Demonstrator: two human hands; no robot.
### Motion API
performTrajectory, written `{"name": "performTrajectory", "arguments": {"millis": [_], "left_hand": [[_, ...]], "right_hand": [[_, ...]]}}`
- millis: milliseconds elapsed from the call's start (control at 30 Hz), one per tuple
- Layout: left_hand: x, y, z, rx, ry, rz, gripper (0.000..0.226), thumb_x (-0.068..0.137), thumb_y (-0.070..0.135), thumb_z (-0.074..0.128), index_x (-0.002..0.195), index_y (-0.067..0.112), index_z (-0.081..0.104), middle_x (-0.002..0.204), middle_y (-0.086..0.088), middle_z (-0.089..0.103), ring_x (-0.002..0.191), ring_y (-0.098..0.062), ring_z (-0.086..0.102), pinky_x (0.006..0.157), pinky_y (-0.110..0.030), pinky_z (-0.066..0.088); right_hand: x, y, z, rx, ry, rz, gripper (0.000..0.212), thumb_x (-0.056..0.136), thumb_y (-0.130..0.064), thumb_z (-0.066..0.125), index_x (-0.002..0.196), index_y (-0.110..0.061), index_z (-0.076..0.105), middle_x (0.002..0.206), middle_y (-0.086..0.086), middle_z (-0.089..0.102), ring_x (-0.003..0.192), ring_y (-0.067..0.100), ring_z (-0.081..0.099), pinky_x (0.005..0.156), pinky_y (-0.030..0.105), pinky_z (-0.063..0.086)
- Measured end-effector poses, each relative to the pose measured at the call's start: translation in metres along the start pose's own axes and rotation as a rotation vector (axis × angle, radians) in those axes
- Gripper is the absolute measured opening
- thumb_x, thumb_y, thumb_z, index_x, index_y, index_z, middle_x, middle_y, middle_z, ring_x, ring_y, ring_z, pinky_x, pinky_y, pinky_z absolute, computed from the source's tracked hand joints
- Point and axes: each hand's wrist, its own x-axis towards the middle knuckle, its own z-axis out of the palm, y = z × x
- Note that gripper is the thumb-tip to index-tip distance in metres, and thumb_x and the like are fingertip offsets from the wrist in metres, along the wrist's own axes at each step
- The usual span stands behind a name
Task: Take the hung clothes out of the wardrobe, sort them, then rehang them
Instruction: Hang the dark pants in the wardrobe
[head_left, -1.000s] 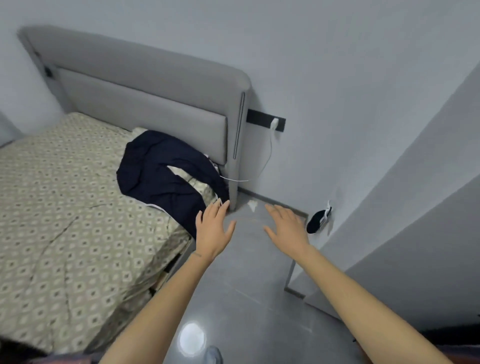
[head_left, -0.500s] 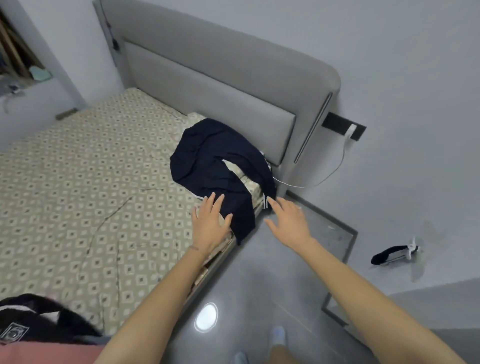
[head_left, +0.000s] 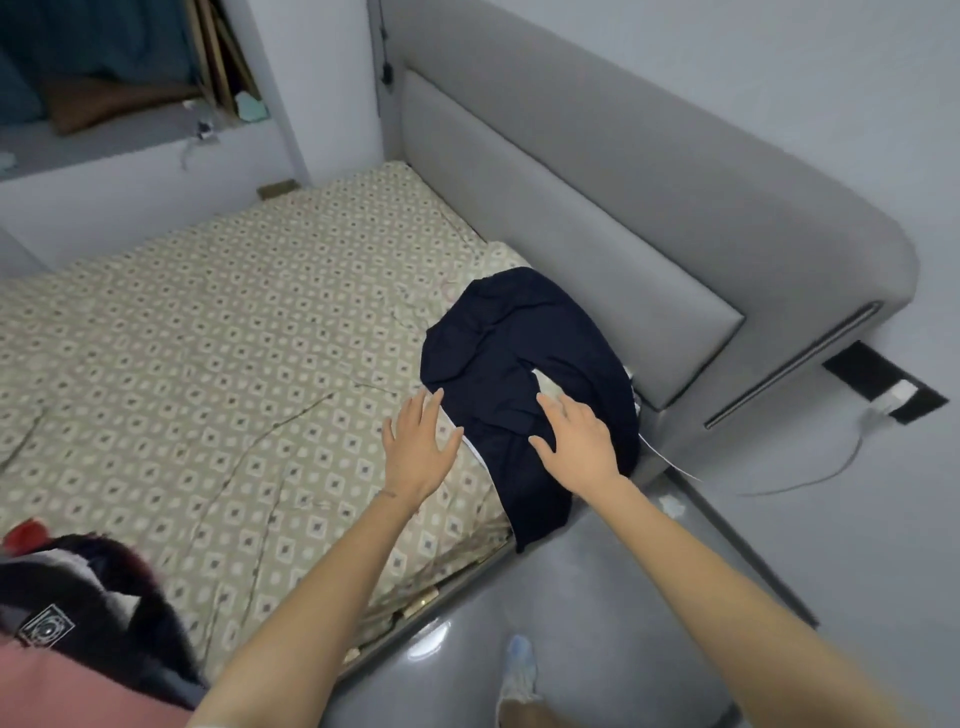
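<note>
A dark navy garment lies crumpled on the bed near the headboard, one part hanging over the mattress edge. My left hand is spread flat, fingers straight, over the patterned bedsheet just left of the garment. With its fingers straight and empty, my right hand reaches over the garment's lower part. A pile of dark, white and pink clothes sits at the bed's near left corner. No hanger shows.
The bed has a grey padded headboard at the right. A white cable runs from a wall socket to the grey floor. A window ledge lies far left. My foot stands beside the bed.
The view has swung left and closer to the bed. Both hands have moved forward from above the floor to the navy garment on the mattress.
</note>
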Motion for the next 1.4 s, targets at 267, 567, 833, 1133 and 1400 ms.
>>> {"name": "performTrajectory", "arguments": {"millis": [267, 567, 833, 1133, 1400], "left_hand": [[0.064, -0.005, 0.007, -0.030, 0.070, -0.137, 0.062, 0.100, 0.048, 0.046, 0.155, 0.023, 0.027, 0.163, -0.004, 0.021, 0.150, -0.019, 0.016, 0.120, -0.050, 0.004], [0.127, -0.036, 0.018, -0.072, 0.056, -0.266, 0.063, 0.101, 0.048, 0.044, 0.155, 0.023, 0.025, 0.164, -0.001, 0.017, 0.151, -0.018, 0.012, 0.120, -0.050, 0.002], [0.217, -0.069, 0.033, -0.124, -0.007, -0.324, 0.064, 0.100, 0.047, 0.045, 0.155, 0.021, 0.026, 0.163, -0.003, 0.020, 0.151, -0.018, 0.015, 0.121, -0.051, 0.005], [0.308, -0.082, 0.059, -0.137, -0.084, -0.344, 0.065, 0.102, 0.047, 0.043, 0.157, 0.020, 0.021, 0.164, -0.002, 0.018, 0.151, -0.017, 0.012, 0.121, -0.048, 0.004], [0.369, -0.116, 0.131, -0.205, -0.193, -0.474, 0.066, 0.101, 0.048, 0.042, 0.157, 0.021, 0.018, 0.164, 0.000, 0.018, 0.151, -0.016, 0.011, 0.122, -0.051, 0.004]], "right_hand": [[0.098, 0.013, -0.006, -0.043, -0.057, -0.089, 0.065, 0.099, -0.046, 0.045, 0.155, -0.020, 0.022, 0.157, 0.013, 0.028, 0.139, 0.031, 0.032, 0.109, 0.044, 0.036], [0.190, -0.005, 0.010, -0.125, -0.163, -0.207, 0.064, 0.102, -0.042, 0.040, 0.157, -0.022, 0.012, 0.161, 0.012, 0.016, 0.146, 0.031, 0.020, 0.116, 0.045, 0.026], [0.282, -0.016, 0.022, -0.126, -0.219, -0.166, 0.064, 0.103, -0.041, 0.039, 0.157, -0.024, 0.010, 0.162, 0.011, 0.014, 0.147, 0.030, 0.018, 0.118, 0.043, 0.022], [0.377, -0.005, 0.034, -0.083, -0.244, -0.164, 0.061, 0.102, -0.038, 0.042, 0.156, -0.024, 0.016, 0.162, 0.011, 0.016, 0.147, 0.030, 0.017, 0.118, 0.044, 0.020], [0.460, 0.003, 0.090, -0.067, -0.332, -0.196, 0.060, 0.103, -0.039, 0.039, 0.156, -0.023, 0.016, 0.163, 0.009, 0.009, 0.150, 0.030, 0.007, 0.121, 0.046, 0.010]]}}
